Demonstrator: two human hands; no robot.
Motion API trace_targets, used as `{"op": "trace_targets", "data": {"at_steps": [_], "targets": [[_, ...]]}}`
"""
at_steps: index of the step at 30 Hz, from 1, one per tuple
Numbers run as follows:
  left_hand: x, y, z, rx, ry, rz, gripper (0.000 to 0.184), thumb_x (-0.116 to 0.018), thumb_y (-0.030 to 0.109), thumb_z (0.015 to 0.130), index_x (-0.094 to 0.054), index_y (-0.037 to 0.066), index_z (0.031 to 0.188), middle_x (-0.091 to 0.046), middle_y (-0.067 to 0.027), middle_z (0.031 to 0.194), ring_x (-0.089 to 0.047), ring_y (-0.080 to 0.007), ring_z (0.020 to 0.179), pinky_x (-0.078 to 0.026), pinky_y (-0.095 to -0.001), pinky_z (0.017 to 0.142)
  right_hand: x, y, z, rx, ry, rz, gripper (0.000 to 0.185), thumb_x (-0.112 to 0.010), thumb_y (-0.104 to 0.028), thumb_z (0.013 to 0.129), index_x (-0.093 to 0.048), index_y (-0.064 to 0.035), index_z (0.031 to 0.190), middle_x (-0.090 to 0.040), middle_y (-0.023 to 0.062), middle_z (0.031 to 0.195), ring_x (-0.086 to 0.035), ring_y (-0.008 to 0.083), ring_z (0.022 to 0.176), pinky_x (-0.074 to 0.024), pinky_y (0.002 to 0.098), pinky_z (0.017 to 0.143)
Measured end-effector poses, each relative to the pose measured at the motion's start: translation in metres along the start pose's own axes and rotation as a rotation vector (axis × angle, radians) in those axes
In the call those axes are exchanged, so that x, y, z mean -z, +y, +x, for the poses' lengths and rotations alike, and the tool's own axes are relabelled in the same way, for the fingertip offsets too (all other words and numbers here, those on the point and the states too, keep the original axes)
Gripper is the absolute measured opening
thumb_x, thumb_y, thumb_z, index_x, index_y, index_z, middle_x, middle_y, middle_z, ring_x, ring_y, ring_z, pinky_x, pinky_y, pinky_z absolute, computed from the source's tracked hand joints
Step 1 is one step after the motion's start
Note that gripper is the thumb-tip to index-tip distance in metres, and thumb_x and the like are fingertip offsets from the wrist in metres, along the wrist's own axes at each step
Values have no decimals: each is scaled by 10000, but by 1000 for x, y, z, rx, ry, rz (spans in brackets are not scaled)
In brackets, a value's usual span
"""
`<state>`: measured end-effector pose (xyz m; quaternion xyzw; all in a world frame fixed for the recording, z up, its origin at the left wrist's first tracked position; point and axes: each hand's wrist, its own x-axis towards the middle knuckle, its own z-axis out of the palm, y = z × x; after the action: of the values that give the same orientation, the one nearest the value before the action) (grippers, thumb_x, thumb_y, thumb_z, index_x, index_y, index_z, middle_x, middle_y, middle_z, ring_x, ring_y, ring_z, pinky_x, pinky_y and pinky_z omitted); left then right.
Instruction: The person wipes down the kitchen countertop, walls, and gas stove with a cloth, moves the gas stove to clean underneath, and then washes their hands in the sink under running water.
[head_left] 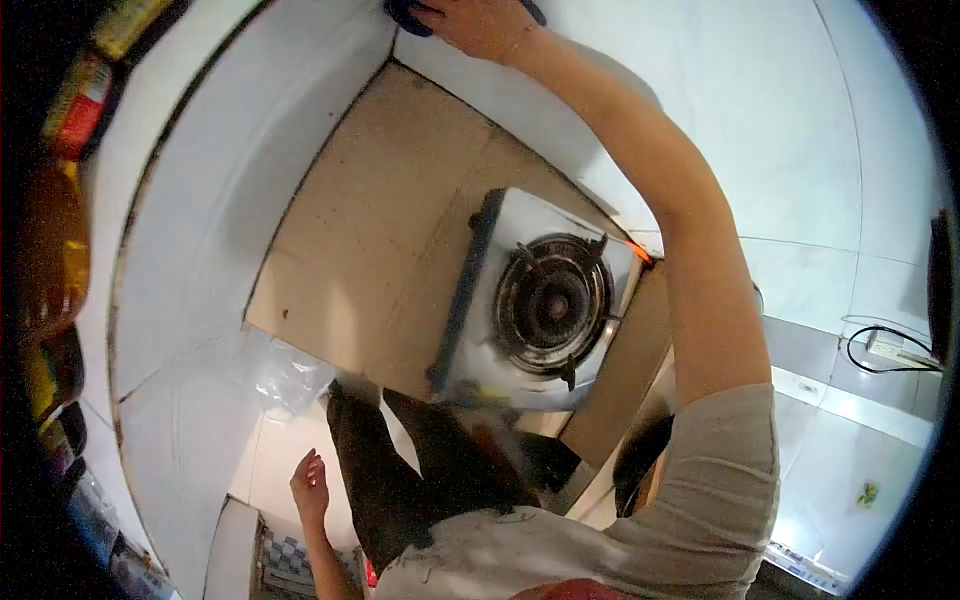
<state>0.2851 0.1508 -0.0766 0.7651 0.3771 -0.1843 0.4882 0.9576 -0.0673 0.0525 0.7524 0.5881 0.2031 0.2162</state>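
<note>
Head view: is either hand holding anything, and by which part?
Right hand is over the middle of what looks like a cloth; the frame edge hides its grip. Left hand looks empty.

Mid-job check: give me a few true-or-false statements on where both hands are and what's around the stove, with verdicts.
1. The right hand is raised to the pale wall, with a dark blue item under it. True.
2. The left hand is gripping a pot handle. False: the left hand hangs low, with nothing visible in it.
3. The stove stands on a brown counter. True.
4. A pan covers the burner. False: the burner is bare.
5. Clear plastic shows near the counter's edge, apart from the stove. True.
</note>
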Motion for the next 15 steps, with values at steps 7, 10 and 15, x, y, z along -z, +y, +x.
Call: {"op": "trace_targets", "data": {"at_steps": [7,10,15], "targets": [[-18,27,12,-154,-81,50,312,-559,125,878,-548,4,1166,-632,-147,1010,-610,-173,871,-496,-281,717,-47,-58,-62,212,-444,-114,239,-527,-175,802,-623,-201,1019,-442,6,1304,-375,178,1220,-241,368,1074],[-13,26,12,-93,-125,30,316,-559,146,879,-552,10,1164,-635,-140,1004,-610,-173,862,-497,-295,726,-54,-76,-146,218,-466,-78,332,-512,-211,818,-552,-156,1144,-402,20,1352,-352,192,1250,-215,360,1092],[-9,22,5,-119,-124,269,310,-556,165,879,-564,3,1144,-638,-144,969,-615,-192,842,-494,-292,737,-33,-94,-338,117,-527,163,495,-480,-193,821,-402,-63,1292,-395,76,1356,-329,234,1277,-196,357,1108]]}}
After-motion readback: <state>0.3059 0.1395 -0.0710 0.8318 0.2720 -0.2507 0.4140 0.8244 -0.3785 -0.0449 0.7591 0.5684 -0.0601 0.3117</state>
